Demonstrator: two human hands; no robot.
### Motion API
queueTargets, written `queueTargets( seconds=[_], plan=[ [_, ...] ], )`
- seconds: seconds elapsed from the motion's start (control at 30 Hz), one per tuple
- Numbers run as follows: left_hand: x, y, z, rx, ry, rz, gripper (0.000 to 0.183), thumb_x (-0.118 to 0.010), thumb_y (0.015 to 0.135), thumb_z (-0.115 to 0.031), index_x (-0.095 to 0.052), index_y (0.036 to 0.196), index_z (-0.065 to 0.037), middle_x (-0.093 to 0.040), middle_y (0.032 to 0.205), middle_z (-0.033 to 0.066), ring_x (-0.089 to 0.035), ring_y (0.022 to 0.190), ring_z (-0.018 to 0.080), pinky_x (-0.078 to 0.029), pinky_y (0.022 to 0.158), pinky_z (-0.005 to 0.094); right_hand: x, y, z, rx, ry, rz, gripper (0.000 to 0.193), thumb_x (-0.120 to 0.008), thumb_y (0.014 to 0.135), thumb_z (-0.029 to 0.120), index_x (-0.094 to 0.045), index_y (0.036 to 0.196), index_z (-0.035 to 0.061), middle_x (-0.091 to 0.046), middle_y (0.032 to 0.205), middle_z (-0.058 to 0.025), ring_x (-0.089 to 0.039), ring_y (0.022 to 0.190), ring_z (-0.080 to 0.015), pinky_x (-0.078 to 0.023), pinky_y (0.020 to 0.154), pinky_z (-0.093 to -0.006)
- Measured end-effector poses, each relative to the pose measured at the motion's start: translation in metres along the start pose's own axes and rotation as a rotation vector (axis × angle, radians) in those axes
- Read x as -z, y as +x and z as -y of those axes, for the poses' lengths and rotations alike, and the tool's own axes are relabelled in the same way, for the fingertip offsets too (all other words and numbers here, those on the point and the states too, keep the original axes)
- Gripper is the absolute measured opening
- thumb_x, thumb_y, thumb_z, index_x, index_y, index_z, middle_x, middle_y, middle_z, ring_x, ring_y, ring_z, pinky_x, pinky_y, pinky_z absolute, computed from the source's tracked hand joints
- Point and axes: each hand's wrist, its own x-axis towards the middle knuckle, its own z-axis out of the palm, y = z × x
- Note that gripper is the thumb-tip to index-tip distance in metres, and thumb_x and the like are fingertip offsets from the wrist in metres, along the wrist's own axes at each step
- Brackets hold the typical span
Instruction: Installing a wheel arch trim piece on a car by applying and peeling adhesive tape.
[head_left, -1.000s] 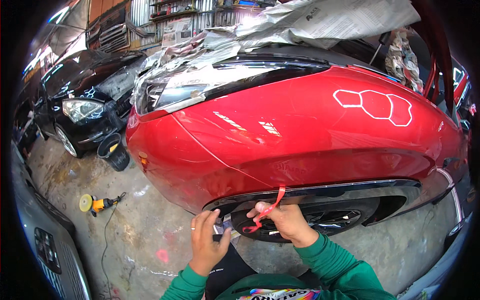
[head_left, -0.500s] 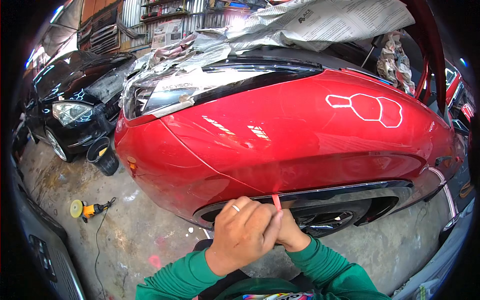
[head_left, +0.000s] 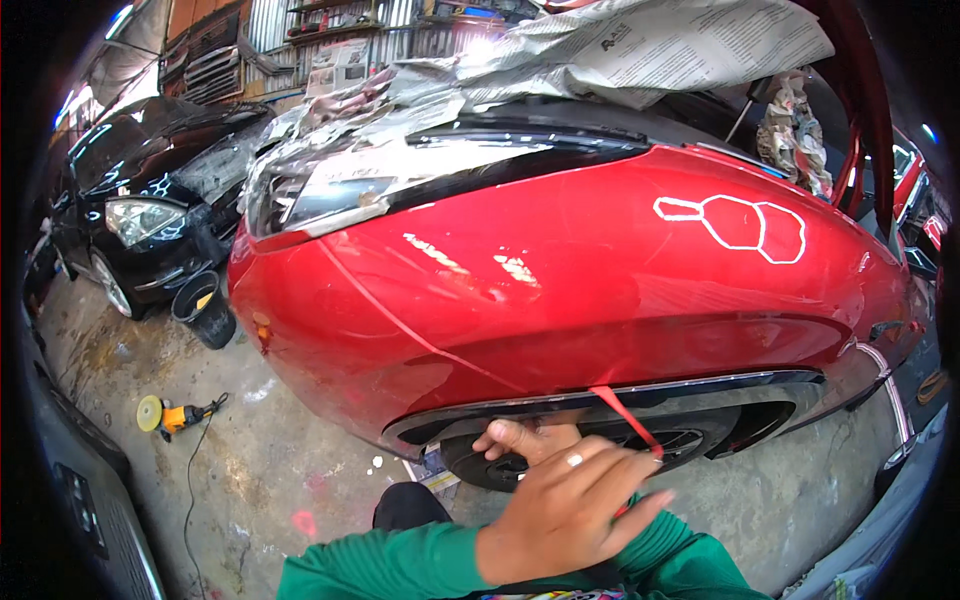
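Note:
A thin red strip of tape (head_left: 628, 418) stretches from the lower edge of the red car's fender (head_left: 480, 310), above the wheel arch. Its lower end is pinched in the fingers of my left hand (head_left: 565, 500), which wears a ring and crosses over to the right. Behind it, my right hand (head_left: 540, 438) is close under the arch edge, in front of the wheel (head_left: 690, 440). Its thumb points left; most of its fingers are hidden, so its grip cannot be made out.
Newspaper (head_left: 690, 45) and plastic sheeting cover the car's top and headlight. White outlines (head_left: 735, 222) mark the fender. On the concrete floor lie a yellow polisher (head_left: 178, 415) with its cord and a black bucket (head_left: 204, 312). A black car (head_left: 150, 200) stands at left.
My left hand has moved right and down, drawing out a longer length of the red tape. My right hand now shows to the left of it, its thumb visible.

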Motion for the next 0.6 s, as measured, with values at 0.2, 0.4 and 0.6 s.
queueTargets(
  seconds=[0.2, 0.4, 0.6],
  plan=[
    [0.056, -0.04, 0.062, -0.171, 0.48, 0.009, 0.034, -0.083, 0.076, -0.02, -0.074, 0.106, -0.006, -0.067, 0.1, 0.0051, -0.066, 0.09, 0.0251, -0.053, 0.079, 0.0383, 0.0, -0.001, 0.006, 0.137, -0.079, -0.013, 0.026, -0.072, 0.101, 0.02, -0.071, 0.117, -0.0013, -0.076, 0.097, -0.0068, -0.07, 0.09, -0.0142, -0.058, 0.079, -0.0323],
    [0.068, -0.09, 0.115, -0.256, 0.575, 0.053, 0.039, -0.08, 0.081, -0.035, -0.076, 0.113, -0.012, -0.061, 0.109, 0.0029, -0.058, 0.109, 0.024, -0.048, 0.091, 0.0415, 0.011, 0.002, 0.003, 0.098, -0.216, 0.113, 0.029, -0.062, 0.106, 0.027, -0.071, 0.121, 0.0041, -0.074, 0.098, -0.0079, -0.068, 0.088, -0.0157, -0.054, 0.081, -0.0333],
    [0.05, -0.12, 0.16, -0.412, 0.751, -0.079, 0.06, -0.079, 0.081, -0.039, -0.064, 0.133, -0.014, -0.055, 0.126, 0.0071, -0.047, 0.128, 0.0271, -0.036, 0.107, 0.0487, 0.037, -0.019, 0.027, -0.031, -0.169, 0.182, 0.052, -0.066, 0.105, 0.028, -0.053, 0.148, 0.0032, -0.071, 0.126, -0.0082, -0.065, 0.108, -0.0157, -0.057, 0.089, -0.0325]
  ],
)
